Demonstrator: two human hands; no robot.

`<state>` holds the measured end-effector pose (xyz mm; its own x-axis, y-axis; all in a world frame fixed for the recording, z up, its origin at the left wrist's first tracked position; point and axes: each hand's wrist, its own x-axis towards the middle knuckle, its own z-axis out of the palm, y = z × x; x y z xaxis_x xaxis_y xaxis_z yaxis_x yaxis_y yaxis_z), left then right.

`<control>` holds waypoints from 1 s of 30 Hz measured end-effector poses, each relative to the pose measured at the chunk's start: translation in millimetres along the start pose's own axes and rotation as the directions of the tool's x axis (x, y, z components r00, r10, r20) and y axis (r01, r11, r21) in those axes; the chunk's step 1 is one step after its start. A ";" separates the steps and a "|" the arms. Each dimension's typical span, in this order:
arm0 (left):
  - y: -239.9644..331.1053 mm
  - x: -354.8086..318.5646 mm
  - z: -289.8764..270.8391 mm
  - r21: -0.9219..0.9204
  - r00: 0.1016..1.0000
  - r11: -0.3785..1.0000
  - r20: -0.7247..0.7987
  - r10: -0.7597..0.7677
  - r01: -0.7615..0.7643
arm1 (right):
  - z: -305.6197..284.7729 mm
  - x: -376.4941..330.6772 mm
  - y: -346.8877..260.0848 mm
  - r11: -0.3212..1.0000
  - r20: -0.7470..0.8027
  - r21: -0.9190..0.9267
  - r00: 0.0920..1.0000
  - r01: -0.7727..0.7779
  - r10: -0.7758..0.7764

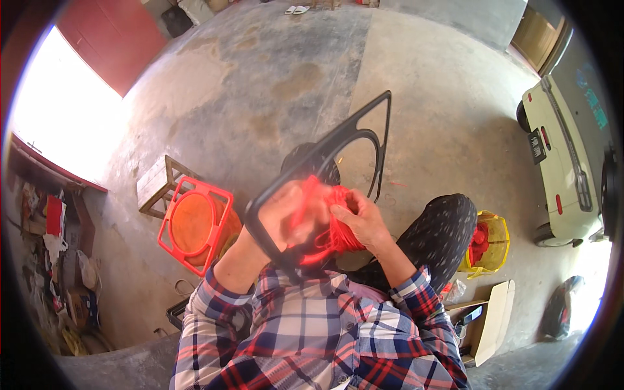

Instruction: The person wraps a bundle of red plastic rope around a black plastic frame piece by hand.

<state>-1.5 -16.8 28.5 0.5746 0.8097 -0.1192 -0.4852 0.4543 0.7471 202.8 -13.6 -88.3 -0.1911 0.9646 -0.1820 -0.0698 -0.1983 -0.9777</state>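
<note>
A bundle of bright red cord [344, 235] hangs in front of my chest, several strands looping down. My right hand [361, 221] closes on the bundle's right side, thumb and fingers pressed together. On the bundle's left, my left hand [286, 208] is smeared by motion, and a red strand crosses it; its fingers do not show clearly. A black frame [318, 157] with a round ring inside stands tilted in front of me, its lower end around my left hand and wrist. What holds the frame up is hidden.
At the left, a red frame [227, 214] with a ring rests on an orange round seat [190, 222], beside a wooden stool [156, 185]. To the right are a yellow bag [497, 244] with red material inside, an open cardboard box [494, 325] and a parked pale vehicle [562, 156].
</note>
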 end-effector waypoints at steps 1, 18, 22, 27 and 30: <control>-0.5 -0.3 8.4 0.003 1.000 1.000 0.007 -0.001 0.001 | 2.3 5.5 -7.0 1.000 -0.002 -0.012 1.000 -0.002 0.002; -22.1 -1.2 26.4 -0.568 0.995 0.819 -0.004 -0.098 0.078 | 3.4 9.1 -113.3 0.912 0.146 0.222 0.913 0.345 -0.381; -22.1 9.0 11.1 -0.120 0.950 0.964 -0.234 0.204 -0.237 | 0.4 -15.4 -76.1 0.879 0.152 0.457 0.963 0.133 -0.224; -21.1 10.9 22.1 0.032 0.933 0.971 -0.273 0.236 -0.236 | 32.0 -34.6 -103.7 0.708 0.109 0.699 0.964 0.098 -0.241; -22.6 10.9 9.6 -0.145 0.970 0.978 -0.214 0.117 -0.150 | 22.6 -34.2 -105.6 0.705 -0.017 0.658 0.941 0.264 -0.337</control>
<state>22.0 -21.8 16.6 0.3592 0.9180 -0.1682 -0.6567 0.3766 0.6534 194.5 -29.6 23.5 -0.1396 0.9778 0.1562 -0.7436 0.0007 -0.6686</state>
